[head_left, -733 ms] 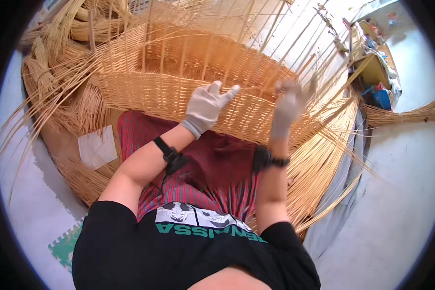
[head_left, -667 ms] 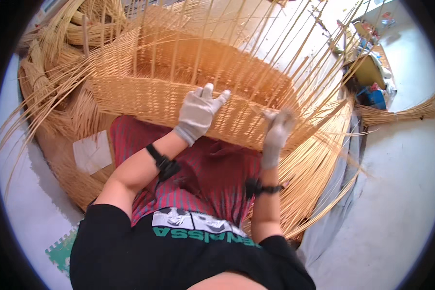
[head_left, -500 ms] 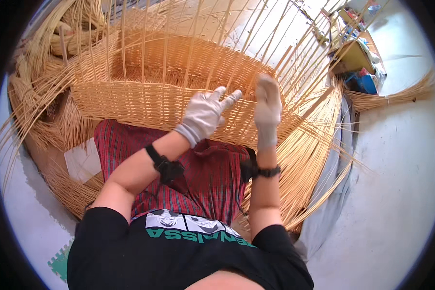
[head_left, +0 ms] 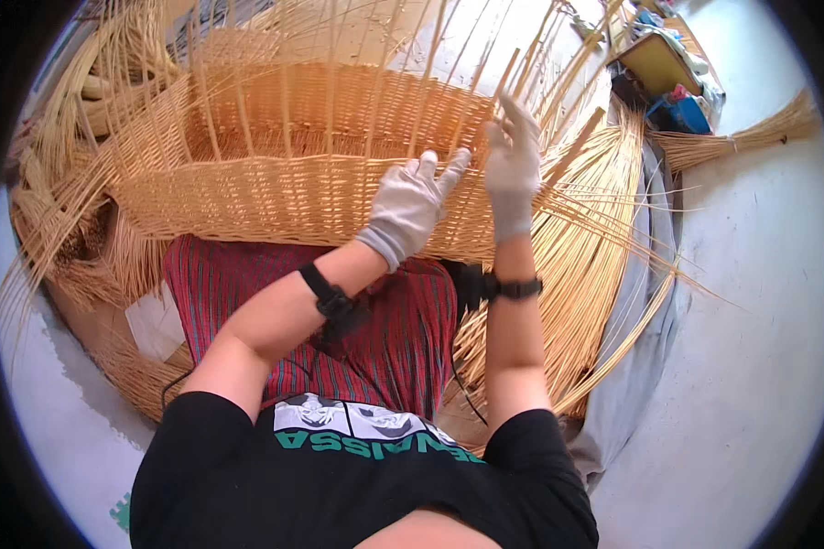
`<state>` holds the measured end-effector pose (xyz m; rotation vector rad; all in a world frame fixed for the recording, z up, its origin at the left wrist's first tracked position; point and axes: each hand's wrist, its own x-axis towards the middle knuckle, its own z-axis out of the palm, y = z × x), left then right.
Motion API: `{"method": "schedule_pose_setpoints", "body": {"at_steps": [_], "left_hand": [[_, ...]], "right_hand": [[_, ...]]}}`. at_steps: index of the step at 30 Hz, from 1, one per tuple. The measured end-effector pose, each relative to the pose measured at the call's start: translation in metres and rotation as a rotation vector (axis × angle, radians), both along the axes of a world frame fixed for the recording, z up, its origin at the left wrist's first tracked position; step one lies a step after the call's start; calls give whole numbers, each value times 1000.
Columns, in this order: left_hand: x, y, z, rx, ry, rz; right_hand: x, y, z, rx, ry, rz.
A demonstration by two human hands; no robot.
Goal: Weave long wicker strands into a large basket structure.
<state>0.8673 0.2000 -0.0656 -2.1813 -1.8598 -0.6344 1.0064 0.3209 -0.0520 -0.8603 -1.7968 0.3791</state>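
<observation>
Left hand [head_left: 412, 206] flat on wicker basket [head_left: 275, 197] rim at centre frame; right hand [head_left: 513, 165] fingers around an upright stake [head_left: 506, 78]. Risk: overbending likely snaps the stake, loosening the weave.

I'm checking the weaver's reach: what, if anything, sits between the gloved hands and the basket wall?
Nothing visible does. The left hand rests on the top edge of the basket, and the right hand is raised among the upright stakes beside it, with no other object between.
</observation>
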Motion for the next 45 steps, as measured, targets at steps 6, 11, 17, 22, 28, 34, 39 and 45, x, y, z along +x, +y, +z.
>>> {"method": "schedule_pose_setpoints", "body": {"at_steps": [6, 11, 17, 22, 28, 34, 39, 45], "left_hand": [[1, 16, 0, -177, 143, 109], [39, 34, 13, 288, -161, -177], [91, 56, 19, -523, -201, 34], [83, 63, 7, -471, -448, -65], [92, 57, -29, -205, -1023, -299], [33, 44, -44, 49, -1392, -519], [8, 79, 10, 161, -1603, -472], [79, 178, 101, -852, -1217, -343]], "right_hand": [[38, -3, 31, -283, 509, -178], [78, -22, 28, -203, 18, -439], [93, 70, 37, -254, 572, 233], [163, 15, 23, -412, 621, -90], [80, -72, 38, -215, 134, 265], [86, -8, 35, -627, 118, -119], [79, 10, 4, -559, -166, -145], [55, 10, -24, -37, -438, -697]]}}
